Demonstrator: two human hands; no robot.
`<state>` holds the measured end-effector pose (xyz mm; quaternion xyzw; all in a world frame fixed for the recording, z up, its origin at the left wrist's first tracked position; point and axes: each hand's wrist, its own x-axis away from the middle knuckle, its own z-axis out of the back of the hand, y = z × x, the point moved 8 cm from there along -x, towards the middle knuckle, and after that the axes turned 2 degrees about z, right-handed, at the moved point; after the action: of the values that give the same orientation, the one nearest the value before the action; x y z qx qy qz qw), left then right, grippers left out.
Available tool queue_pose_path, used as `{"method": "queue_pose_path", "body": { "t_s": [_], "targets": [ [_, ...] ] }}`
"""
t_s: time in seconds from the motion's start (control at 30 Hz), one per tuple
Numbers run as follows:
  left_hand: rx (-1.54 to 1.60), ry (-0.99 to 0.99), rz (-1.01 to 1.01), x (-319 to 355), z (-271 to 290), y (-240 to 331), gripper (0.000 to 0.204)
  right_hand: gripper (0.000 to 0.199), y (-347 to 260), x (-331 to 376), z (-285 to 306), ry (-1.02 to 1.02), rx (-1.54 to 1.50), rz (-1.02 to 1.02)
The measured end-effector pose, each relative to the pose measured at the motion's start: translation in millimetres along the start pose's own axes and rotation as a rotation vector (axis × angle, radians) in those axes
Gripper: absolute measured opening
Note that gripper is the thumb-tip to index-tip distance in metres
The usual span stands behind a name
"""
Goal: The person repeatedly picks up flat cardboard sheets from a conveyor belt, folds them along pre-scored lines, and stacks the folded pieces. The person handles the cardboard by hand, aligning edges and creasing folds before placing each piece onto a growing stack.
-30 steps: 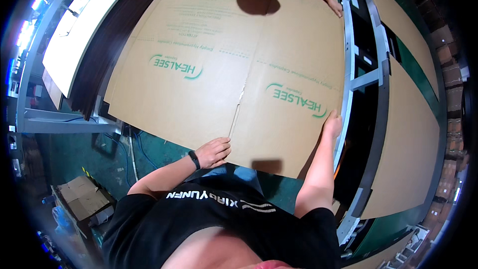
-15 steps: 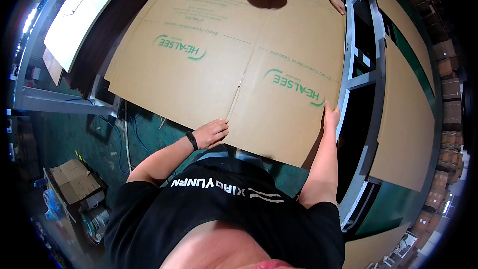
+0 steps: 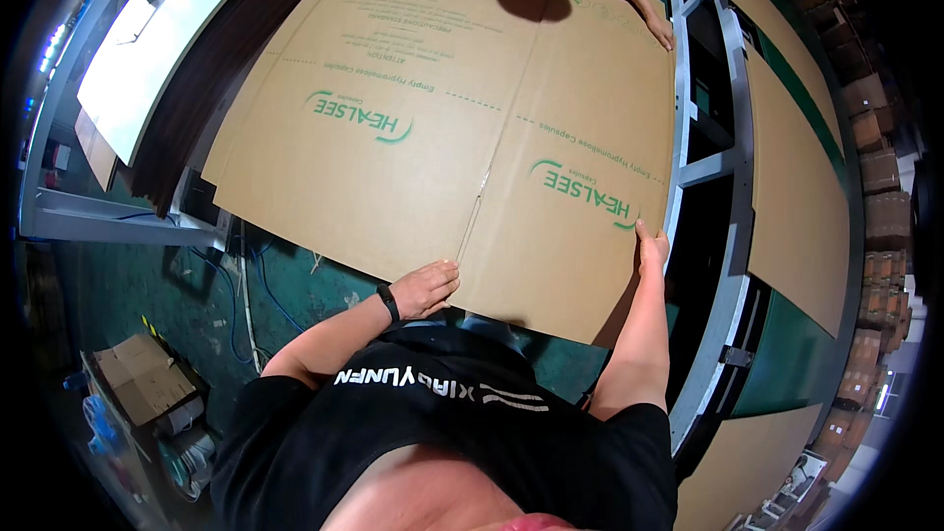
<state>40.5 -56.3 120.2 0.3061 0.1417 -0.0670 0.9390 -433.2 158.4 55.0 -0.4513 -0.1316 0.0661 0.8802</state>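
The left hand [image 3: 425,289] lies palm down on the cardboard [image 3: 433,162], grip hard to tell; the right hand [image 3: 653,250] pinches its right edge.

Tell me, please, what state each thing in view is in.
Sheet: laid out flat, printed side up.
Slit: narrow, running in from the sheet's near edge.
Left hand: at the near edge, beside the slit; whether it grips, I cannot tell.
Right hand: closed on the right edge.
Co-worker's hands: one at the far edge, one at the right edge.
Wristband: worn on the left wrist.
Dark sheets: stacked.
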Motion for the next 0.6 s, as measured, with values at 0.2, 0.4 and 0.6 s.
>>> {"method": "queue_pose_path", "body": {
  "t_s": [0.2,0.4,0.6],
  "targets": [
    [0.02,-0.041,0.022,3,0,-9,0.045,0.058,-22,18,3,0.103,0.237,0.019],
    [-0.01,-0.063,0.055,5,2,-13,0.047,0.076,-65,65,-18,0.21,0.809,-0.072],
    [0.018,-0.041,0.061,4,8,-9,0.047,0.066,-142,211,-201,-0.269,0.894,0.853]
  ]
}}
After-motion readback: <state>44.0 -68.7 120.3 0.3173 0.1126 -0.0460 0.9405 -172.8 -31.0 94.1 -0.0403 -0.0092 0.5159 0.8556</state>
